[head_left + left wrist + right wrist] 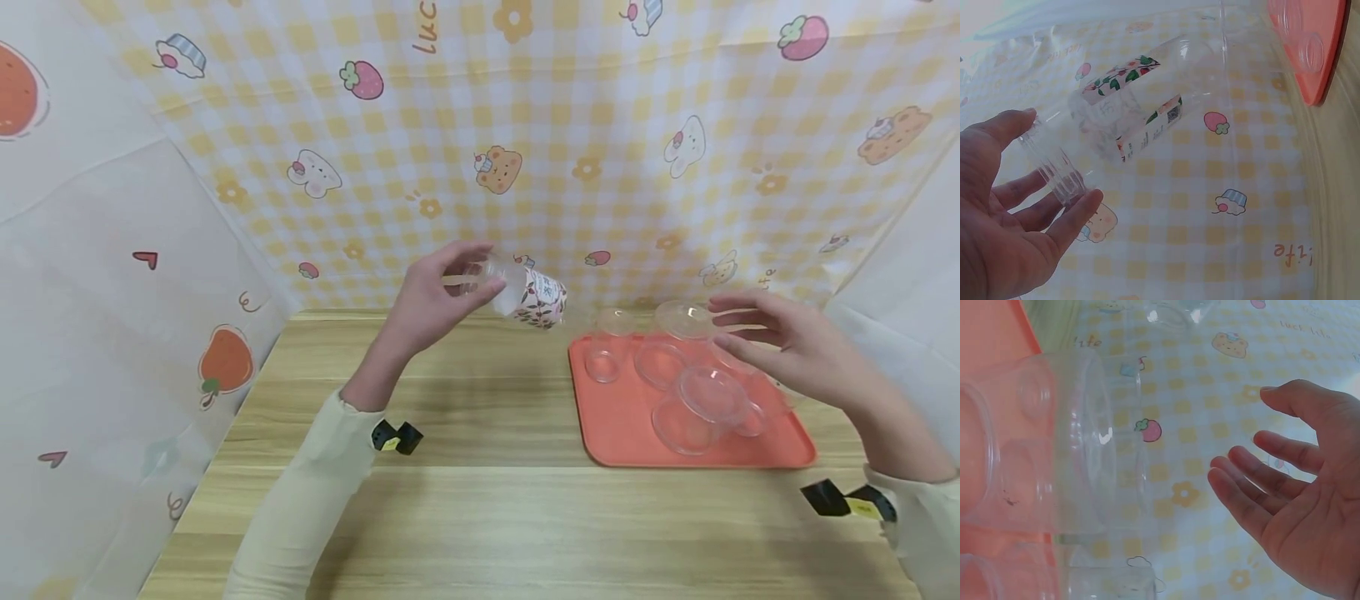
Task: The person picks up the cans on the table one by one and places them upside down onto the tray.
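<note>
My left hand (435,292) holds a clear plastic jar (542,298) in the air, tipped onto its side. Around the jar runs a label (1147,128) with red flowers and green leaves. In the left wrist view, thumb and fingers pinch the ridged clear end (1054,164) of the jar. My right hand (798,343) hovers over the right part of the coral tray (618,437), fingers apart and holding nothing. Close to that hand stand several clear plastic containers; a large one (1094,437) shows beside the fingers in the right wrist view.
Clear containers stand on the tray, among them a small one (602,364) at its left and a wide one (712,396) near the middle. The wooden table (480,508) meets a yellow checked cloth (420,150) at the back. White cloth (97,333) hangs at the left.
</note>
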`<state>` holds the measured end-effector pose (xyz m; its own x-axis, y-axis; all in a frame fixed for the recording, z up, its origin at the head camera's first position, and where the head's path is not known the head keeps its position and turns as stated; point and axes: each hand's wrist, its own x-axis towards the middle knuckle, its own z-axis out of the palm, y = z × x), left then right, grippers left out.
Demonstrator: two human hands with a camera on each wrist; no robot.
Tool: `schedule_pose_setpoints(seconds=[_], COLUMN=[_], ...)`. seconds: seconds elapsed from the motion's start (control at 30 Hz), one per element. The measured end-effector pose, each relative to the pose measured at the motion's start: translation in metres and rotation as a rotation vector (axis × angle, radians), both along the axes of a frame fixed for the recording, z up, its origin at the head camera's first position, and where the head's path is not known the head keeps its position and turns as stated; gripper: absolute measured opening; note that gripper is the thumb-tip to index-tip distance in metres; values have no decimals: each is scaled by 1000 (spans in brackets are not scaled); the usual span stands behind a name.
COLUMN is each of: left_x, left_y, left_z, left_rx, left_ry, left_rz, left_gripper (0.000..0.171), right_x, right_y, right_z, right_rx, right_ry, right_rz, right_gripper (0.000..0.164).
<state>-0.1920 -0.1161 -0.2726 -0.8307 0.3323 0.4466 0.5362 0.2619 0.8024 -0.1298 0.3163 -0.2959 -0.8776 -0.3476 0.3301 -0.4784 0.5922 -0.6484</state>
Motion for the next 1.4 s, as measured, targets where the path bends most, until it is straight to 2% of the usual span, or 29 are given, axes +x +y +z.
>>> schedule_pose_setpoints(seconds=[0.33, 0.63, 0.8, 1.0, 1.13, 1.27, 1.4], left_x=[-2, -1, -2, -2, -1, -2, -2], left_y=[-5, -4, -3, -2, -1, 1, 2], left_z=[-6, -14, -19, -23, -25, -27, -29], left_rx=[146, 271, 306, 332, 361, 405, 434], left_ry=[-80, -138, -144, -144, -151, -156, -164], left_rz=[-28, -81, -78, -85, -72, -63, -58], left_gripper=[44, 46, 45, 48, 46, 44, 44], right_x=[-3, -3, -3, -5, -6, -8, -11], right_y=[-4, -7, -6, -9, -13, -18, -23], right_z=[-4, -5, -7, -10, -11, -12, -13], right_rx=[-102, -161, -190, -279, -304, -404, -562], right_ry=[-4, 8, 16, -10, -20, -58, -90], right_rz=[16, 6, 19, 49, 31, 39, 104], right_gripper=[50, 49, 48, 48, 46, 44, 43])
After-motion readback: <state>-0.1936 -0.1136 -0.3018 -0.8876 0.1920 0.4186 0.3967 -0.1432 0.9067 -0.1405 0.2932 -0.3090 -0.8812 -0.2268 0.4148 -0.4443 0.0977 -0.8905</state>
